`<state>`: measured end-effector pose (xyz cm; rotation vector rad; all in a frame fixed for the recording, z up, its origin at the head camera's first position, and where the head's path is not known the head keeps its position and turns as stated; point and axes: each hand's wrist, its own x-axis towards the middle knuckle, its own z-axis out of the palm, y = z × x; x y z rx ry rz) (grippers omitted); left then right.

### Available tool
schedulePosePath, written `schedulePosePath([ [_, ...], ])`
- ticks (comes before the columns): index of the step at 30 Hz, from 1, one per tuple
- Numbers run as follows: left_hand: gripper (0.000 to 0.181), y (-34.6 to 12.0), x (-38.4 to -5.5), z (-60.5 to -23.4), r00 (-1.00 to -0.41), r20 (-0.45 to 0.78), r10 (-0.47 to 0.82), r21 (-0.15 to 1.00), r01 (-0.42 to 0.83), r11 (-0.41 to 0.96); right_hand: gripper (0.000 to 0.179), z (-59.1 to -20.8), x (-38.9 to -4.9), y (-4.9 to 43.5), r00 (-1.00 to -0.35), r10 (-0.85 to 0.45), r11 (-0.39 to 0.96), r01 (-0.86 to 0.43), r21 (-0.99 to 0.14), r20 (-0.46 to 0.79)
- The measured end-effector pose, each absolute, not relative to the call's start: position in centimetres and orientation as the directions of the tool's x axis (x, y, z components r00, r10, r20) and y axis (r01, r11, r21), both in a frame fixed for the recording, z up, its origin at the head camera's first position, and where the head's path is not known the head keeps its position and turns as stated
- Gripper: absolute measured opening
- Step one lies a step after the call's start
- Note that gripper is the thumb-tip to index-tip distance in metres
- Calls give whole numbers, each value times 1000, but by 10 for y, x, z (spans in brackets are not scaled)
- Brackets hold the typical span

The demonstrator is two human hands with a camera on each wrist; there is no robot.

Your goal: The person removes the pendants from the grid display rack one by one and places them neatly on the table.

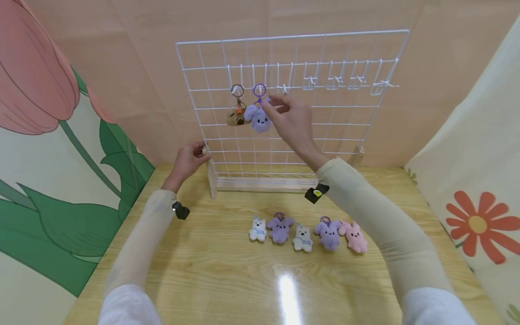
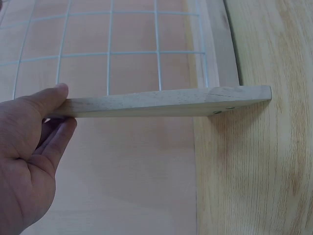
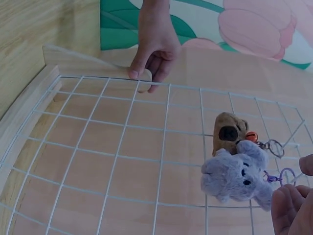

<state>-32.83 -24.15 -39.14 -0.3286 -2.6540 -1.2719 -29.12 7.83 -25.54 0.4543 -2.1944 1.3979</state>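
My left hand grips the upper end of the upright wooden side piece of a stand, thumb on one face and fingers on the other. The stand holds a white wire grid rack. A purple plush keychain hangs by its purple ring from a hook on the grid. Beside its ear and ring is my right hand, with thumb and fingers parted in the right wrist view. A brown plush keychain with an orange bell hangs just left of the purple one in the head view.
More white hooks line the grid to the right. On the wooden table before the stand lie several plush keychains in a row: a white bear, a purple one, another white bear, another purple one and a pink one.
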Motion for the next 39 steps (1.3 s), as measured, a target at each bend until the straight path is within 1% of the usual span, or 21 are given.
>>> schedulePosePath([
  [6,50,-241,-327,-391,-958,257,124,752,280,597,36,-254,-302,71,-818,23,413,-516,-751,575],
  [11,50,-240,-327,-392,-956,260,134,754,288,590,33,-255,-309,68,-848,70,391,-461,-797,525],
  [15,51,-241,-327,-392,-958,256,133,752,283,596,29,-255,-313,66,-860,96,370,-437,-820,502],
  [23,50,-240,-327,-391,-957,262,123,747,282,602,26,-255,-318,62,-855,136,345,-433,-832,501],
  [30,50,-240,-330,-393,-958,261,123,750,281,599,22,-254,-325,59,-834,194,370,-426,-826,517],
  [35,50,-241,-330,-394,-957,266,115,751,280,598,22,-253,-326,57,-831,202,385,-418,-823,517],
  [39,51,-243,-330,-394,-956,268,117,751,283,597,24,-254,-326,56,-838,205,365,-414,-834,506],
])
